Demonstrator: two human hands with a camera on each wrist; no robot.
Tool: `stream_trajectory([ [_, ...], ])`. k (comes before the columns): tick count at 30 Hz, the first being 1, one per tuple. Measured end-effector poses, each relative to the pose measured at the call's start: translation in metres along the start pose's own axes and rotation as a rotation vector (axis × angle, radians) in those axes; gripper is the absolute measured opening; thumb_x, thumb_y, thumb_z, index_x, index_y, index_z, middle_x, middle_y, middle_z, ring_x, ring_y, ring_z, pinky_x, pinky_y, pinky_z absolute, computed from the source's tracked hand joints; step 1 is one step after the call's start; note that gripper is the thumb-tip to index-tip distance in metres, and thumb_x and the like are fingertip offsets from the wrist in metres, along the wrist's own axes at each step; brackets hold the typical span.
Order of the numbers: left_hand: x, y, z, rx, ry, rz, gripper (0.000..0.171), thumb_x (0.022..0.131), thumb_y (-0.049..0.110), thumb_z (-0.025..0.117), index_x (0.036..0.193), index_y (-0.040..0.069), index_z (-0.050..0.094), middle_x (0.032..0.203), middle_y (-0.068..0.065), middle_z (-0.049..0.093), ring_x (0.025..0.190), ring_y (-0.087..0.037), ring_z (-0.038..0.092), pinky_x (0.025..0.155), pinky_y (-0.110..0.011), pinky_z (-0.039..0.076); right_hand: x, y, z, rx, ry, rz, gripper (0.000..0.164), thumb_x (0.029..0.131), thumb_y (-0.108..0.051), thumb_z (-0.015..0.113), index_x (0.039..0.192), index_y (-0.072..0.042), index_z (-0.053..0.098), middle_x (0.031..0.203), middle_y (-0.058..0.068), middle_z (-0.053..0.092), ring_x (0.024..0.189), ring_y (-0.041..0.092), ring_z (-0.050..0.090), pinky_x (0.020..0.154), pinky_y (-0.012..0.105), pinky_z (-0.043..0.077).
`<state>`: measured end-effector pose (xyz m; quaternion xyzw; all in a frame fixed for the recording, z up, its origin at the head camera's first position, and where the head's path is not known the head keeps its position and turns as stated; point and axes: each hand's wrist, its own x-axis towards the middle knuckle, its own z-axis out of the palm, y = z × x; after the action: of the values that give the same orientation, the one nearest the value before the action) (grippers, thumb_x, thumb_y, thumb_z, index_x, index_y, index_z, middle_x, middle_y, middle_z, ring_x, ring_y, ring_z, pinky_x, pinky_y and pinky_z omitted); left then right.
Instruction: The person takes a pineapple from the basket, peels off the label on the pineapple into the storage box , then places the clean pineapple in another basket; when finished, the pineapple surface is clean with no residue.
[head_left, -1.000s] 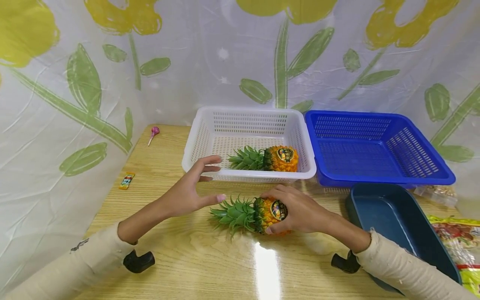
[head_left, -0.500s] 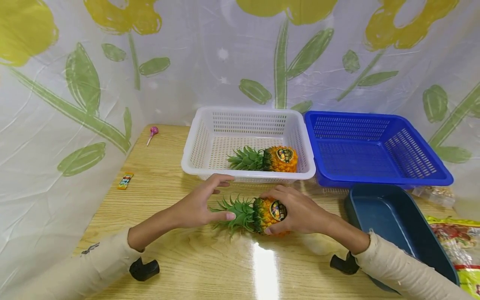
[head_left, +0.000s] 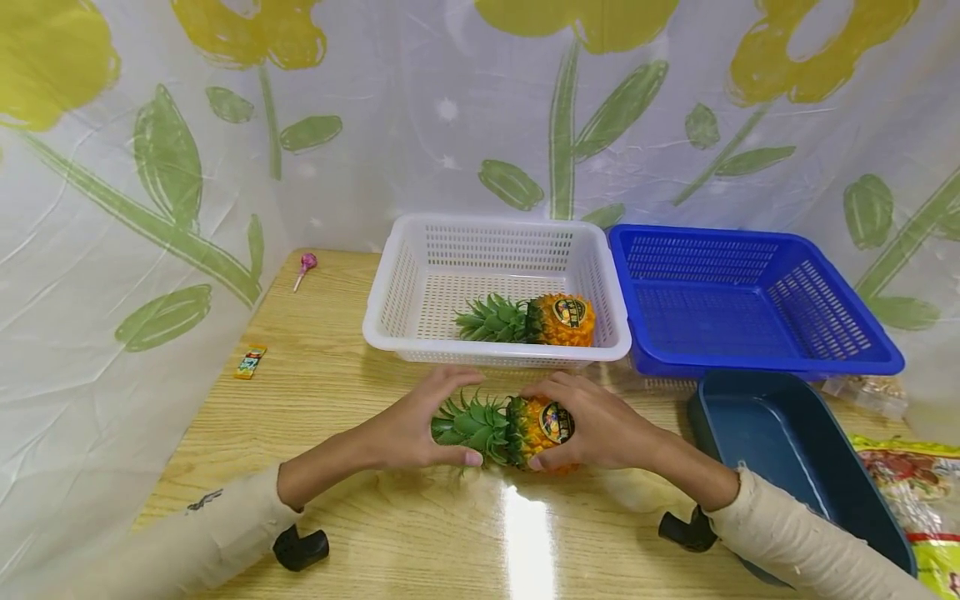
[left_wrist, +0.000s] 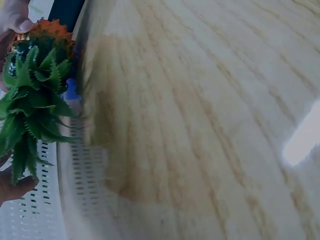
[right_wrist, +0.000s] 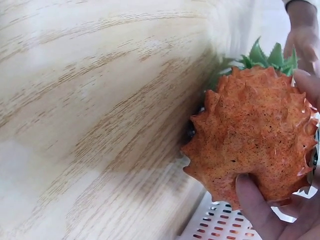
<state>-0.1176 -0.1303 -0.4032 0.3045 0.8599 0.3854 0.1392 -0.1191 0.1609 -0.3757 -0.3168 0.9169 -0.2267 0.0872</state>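
Right hand (head_left: 603, 425) curled round body of nearer pineapple (head_left: 517, 433), lying on table (head_left: 420, 533) before white basket (head_left: 420, 343). Left hand (head_left: 408, 425) bowed wide about leaf crown (head_left: 472, 425); contact unclear. Best: steady crown lightly, spare leaves, let right bear weight.

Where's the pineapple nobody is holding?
In the head view, the loose pineapple lies inside the white basket, toward its front right, just beyond the held pineapple.

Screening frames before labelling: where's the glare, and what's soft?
Head: bright reflection streak on the table, otherwise fairly crisp. Left wrist: glare patch at right edge, table grain soft. Right wrist: held pineapple sharp, left hand beyond it softer.
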Motion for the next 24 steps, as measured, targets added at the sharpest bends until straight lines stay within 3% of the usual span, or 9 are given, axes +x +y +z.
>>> stream_trajectory([
  [7,0.0021,-0.0048,0.0057,0.027,0.002,-0.008,0.102,0.075,0.06,0.082,0.157,0.023,0.033,0.159,-0.006,0.028,0.145,-0.035,0.034,0.109,-0.064,0.035,0.0,-0.0002,-0.0002,-0.001,-0.004,-0.008,0.078,0.07,-0.056,0.085,0.137,-0.024,0.059,0.13,-0.003,0.061,0.116,0.021,0.057,0.093,0.048,0.05],
  [15,0.0037,-0.0083,0.0078,0.031,0.0,0.023,0.094,0.076,0.057,0.082,0.154,0.026,0.041,0.158,-0.009,0.031,0.143,-0.033,0.036,0.109,-0.061,0.038,0.0005,0.0,0.0,-0.003,-0.011,-0.003,0.081,0.071,-0.059,0.084,0.139,-0.024,0.058,0.136,0.001,0.059,0.124,0.027,0.055,0.096,0.057,0.048],
  [24,0.0042,-0.0065,0.0072,0.018,0.0,0.024,0.075,0.082,0.05,0.079,0.146,0.021,0.051,0.154,-0.011,0.038,0.141,-0.031,0.039,0.109,-0.061,0.038,0.0008,-0.0017,-0.0021,0.026,-0.032,0.029,0.08,0.07,-0.055,0.086,0.139,-0.025,0.057,0.132,-0.001,0.059,0.116,0.022,0.056,0.093,0.05,0.049],
])
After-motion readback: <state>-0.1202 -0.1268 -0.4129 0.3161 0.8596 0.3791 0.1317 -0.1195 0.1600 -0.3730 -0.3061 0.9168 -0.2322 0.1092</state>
